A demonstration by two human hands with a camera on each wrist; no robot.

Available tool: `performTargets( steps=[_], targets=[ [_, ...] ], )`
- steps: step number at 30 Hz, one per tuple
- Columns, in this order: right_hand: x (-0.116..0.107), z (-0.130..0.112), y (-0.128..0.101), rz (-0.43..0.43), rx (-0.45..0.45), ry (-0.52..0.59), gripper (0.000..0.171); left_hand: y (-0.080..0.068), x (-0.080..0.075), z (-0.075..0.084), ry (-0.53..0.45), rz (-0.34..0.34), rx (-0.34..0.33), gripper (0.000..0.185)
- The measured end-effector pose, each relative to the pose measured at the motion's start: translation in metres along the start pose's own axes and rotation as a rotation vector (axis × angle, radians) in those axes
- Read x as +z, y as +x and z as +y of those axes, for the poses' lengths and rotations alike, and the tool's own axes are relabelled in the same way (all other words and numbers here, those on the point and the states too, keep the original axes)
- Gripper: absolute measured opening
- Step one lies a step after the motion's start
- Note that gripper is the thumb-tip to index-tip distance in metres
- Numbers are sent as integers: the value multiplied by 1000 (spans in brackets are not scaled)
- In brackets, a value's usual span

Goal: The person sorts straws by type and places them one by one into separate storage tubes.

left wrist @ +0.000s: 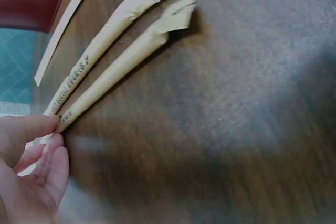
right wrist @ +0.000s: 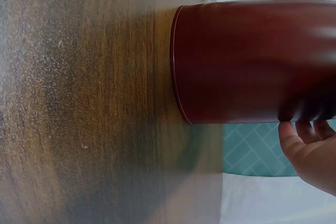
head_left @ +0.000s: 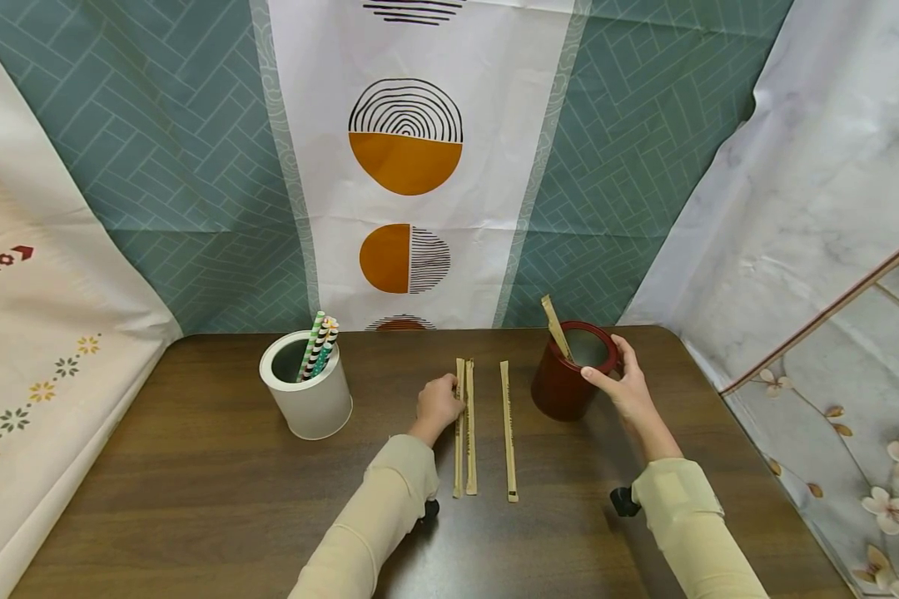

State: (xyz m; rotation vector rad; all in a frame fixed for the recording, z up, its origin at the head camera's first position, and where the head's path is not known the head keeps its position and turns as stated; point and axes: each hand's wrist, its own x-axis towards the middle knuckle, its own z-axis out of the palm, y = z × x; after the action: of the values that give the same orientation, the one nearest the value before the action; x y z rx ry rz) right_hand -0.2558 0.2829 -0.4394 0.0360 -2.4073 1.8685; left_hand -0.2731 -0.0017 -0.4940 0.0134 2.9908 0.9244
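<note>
Between thumb and fingertips my left hand (head_left: 438, 405) pinches the leftmost paper-wrapped straw (head_left: 459, 474), which lies on the table. A second wrapped straw (head_left: 471, 449) lies close along its right side, and a third wrapped straw (head_left: 509, 441) lies apart, farther right. In the left wrist view, the pinched straw (left wrist: 115, 69) has a crumpled wrapper end. My right hand (head_left: 629, 395) holds the dark red canister (head_left: 558, 387) near its rim, thumb in front and fingers at the far right side. One wrapped straw (head_left: 556, 327) leans inside that canister.
A white canister (head_left: 315, 409) stands at the left with several striped and patterned straws (head_left: 319, 348) in it. Behind the brown wooden table (head_left: 195, 482) hangs a green and white patterned cloth (head_left: 434, 208). A pale floral cloth (head_left: 831, 399) borders the right edge.
</note>
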Motion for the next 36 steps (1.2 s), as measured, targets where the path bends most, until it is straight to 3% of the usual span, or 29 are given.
performTargets(
  steps=[6, 13, 24, 36],
  targets=[
    [0, 1, 0, 2, -7, -4, 76, 0, -4, 0, -12, -52, -42, 33],
    [1, -1, -1, 6, -4, -20, 75, -2, -3, -4, -13, -43, -35, 34],
    [1, -2, -2, 9, -7, -23, 75, 0, -1, -15, -218, -22, -72, 33],
    [0, -2, -1, 0, -10, -28, 76, 6, -17, -4, -366, -17, -86, 33]
  ],
)
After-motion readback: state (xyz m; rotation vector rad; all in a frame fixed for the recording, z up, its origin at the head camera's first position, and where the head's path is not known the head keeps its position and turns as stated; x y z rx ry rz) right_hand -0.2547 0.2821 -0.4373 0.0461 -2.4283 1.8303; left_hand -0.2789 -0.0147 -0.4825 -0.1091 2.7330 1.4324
